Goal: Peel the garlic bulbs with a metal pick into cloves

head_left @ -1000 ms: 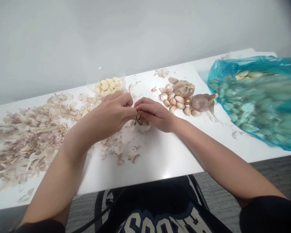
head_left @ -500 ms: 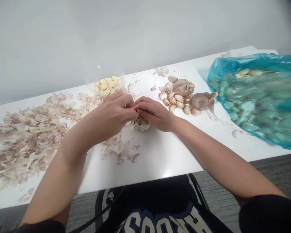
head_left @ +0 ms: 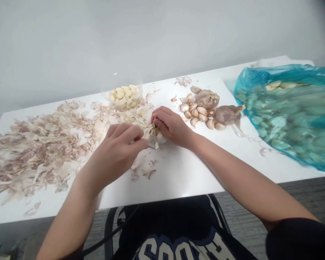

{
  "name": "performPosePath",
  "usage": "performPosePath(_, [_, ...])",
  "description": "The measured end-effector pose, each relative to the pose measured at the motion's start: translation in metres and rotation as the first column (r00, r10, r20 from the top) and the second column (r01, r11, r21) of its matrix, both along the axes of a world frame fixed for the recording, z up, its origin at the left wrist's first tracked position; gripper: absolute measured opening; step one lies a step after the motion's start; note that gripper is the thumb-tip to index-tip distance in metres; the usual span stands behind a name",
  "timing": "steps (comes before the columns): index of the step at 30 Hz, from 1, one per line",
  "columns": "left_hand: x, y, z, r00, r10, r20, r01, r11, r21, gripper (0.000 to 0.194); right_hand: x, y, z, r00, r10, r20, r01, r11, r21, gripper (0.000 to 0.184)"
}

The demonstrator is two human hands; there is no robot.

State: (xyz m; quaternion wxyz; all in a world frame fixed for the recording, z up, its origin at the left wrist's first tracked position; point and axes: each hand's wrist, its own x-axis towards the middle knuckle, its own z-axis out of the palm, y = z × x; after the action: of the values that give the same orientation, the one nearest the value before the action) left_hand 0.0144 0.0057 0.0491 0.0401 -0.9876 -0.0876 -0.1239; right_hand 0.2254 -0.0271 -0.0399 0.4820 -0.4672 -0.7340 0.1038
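Note:
My right hand (head_left: 170,126) is shut around a partly broken garlic bulb (head_left: 156,136), which rests at the table's middle with papery skin lifting from it. My left hand (head_left: 117,148) sits just left of the bulb, its fingertips pinching a small thin metal tool (head_left: 151,147), mostly hidden by the fingers. Beyond my left hand stands a transparent bowl (head_left: 124,97) of peeled yellowish cloves. To the right of my right hand lie several unpeeled garlic cloves (head_left: 195,115) and two whole bulbs (head_left: 207,99).
A large heap of garlic skins (head_left: 43,151) covers the left of the white table (head_left: 184,180), with scraps near my hands. A blue plastic bag (head_left: 287,115) full of garlic lies at the right. The table's front edge is close to my lap.
My left hand has drawn back down and to the left, away from the bulb. The bulb now shows more loosened skin, and the right hand stays around it.

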Motion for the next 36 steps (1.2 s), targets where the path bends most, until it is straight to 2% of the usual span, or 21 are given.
performPosePath(6, [-0.018,-0.015,-0.012,0.995,0.099,0.034,-0.099,0.995,0.020,0.023,0.000,0.001,-0.002,1.000,-0.008,0.006,0.008,1.000,-0.001,0.026])
performPosePath(12, [-0.030,-0.017,-0.022,0.992,0.130,-0.001,-0.130,0.992,0.009,0.024,-0.002,0.000,-0.001,1.000,-0.022,-0.016,0.021,0.998,-0.051,0.027])
performPosePath(16, [-0.030,-0.014,-0.020,0.974,0.185,0.133,-0.192,0.980,0.045,0.016,-0.003,-0.001,0.000,0.998,-0.050,-0.035,0.047,0.996,-0.079,0.027])
performPosePath(21, [-0.020,-0.006,-0.013,0.969,0.135,0.206,-0.155,0.984,0.083,0.016,-0.004,0.000,0.000,0.998,-0.065,-0.023,0.063,0.994,-0.084,0.027])
performPosePath(30, [0.004,0.027,-0.002,0.996,-0.018,0.092,0.006,0.991,0.134,0.027,-0.004,0.000,-0.002,0.998,-0.058,-0.029,0.056,0.995,-0.080,0.026])
performPosePath(36, [0.019,0.039,0.005,0.999,-0.046,-0.026,0.048,0.995,0.093,0.027,-0.004,-0.001,-0.001,0.999,-0.040,-0.028,0.038,0.996,-0.081,0.024])
